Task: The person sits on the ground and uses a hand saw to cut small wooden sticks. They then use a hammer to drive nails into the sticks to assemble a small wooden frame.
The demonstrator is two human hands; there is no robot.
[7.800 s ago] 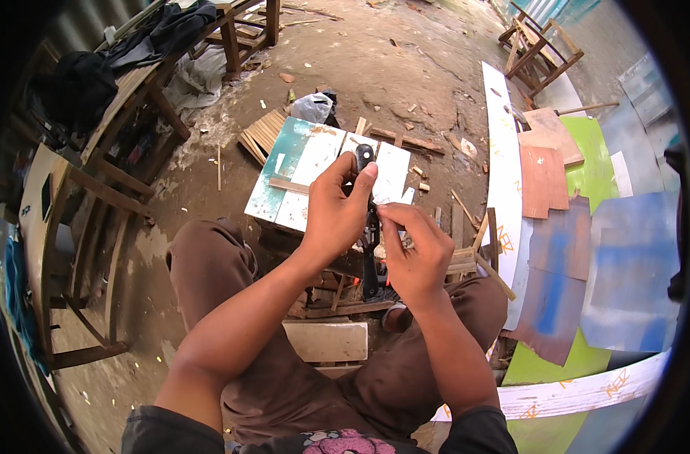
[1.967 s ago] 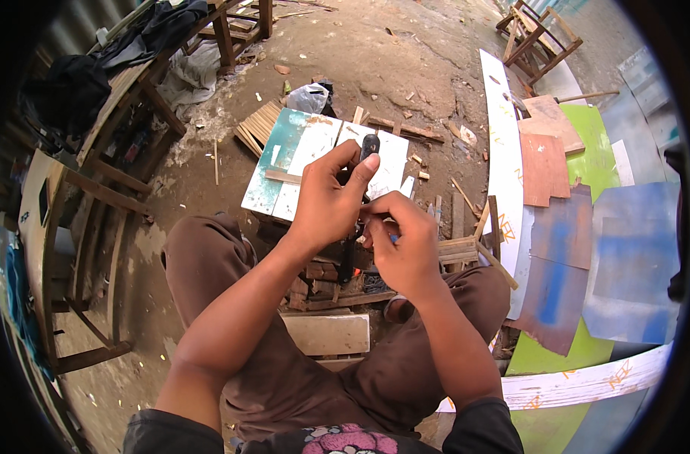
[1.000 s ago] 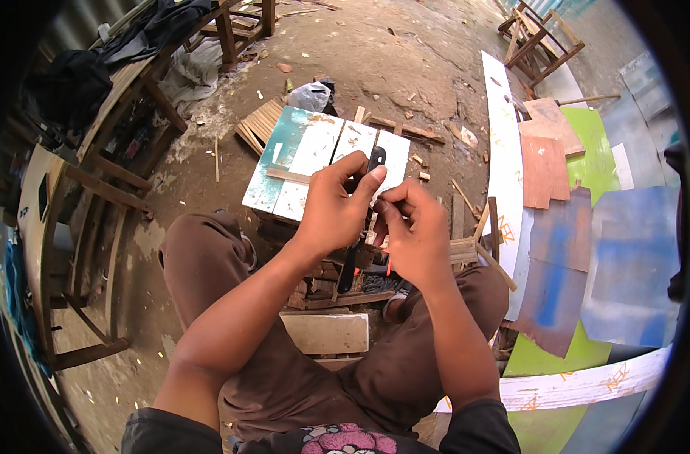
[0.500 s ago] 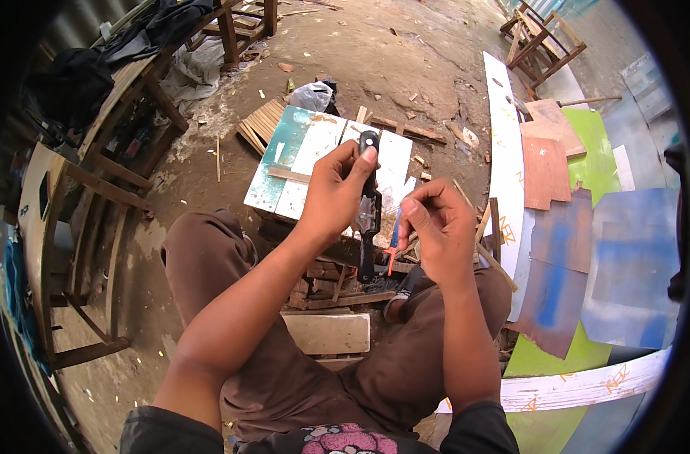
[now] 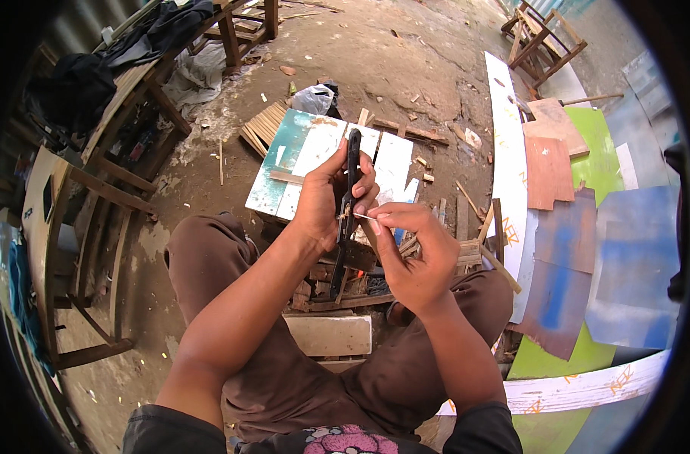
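My left hand (image 5: 322, 200) is closed round the middle of a black spokeshave (image 5: 353, 155), holding it upright above my lap. One long handle points away from me, the other down toward my feet. My right hand (image 5: 422, 261) pinches a thin, pale stick (image 5: 365, 217) between thumb and fingertips. The stick's far end meets the spokeshave's middle, beside the left fingers. Whether it touches the blade is too small to tell. Behind both hands lies a white and teal board (image 5: 303, 174), with a narrow wooden strip (image 5: 286, 177) on it.
Thin wooden slats (image 5: 263, 127) and a plastic bag (image 5: 313, 99) lie past the board. A low wooden block (image 5: 330, 335) is between my legs. Wooden benches (image 5: 106, 193) stand at the left. Painted sheets (image 5: 556, 265) and a long white panel (image 5: 505, 144) cover the right side.
The spokeshave has been turned, and my left fingers now wrap round its middle. My right hand has moved left and in close, bringing the pale stick against the tool.
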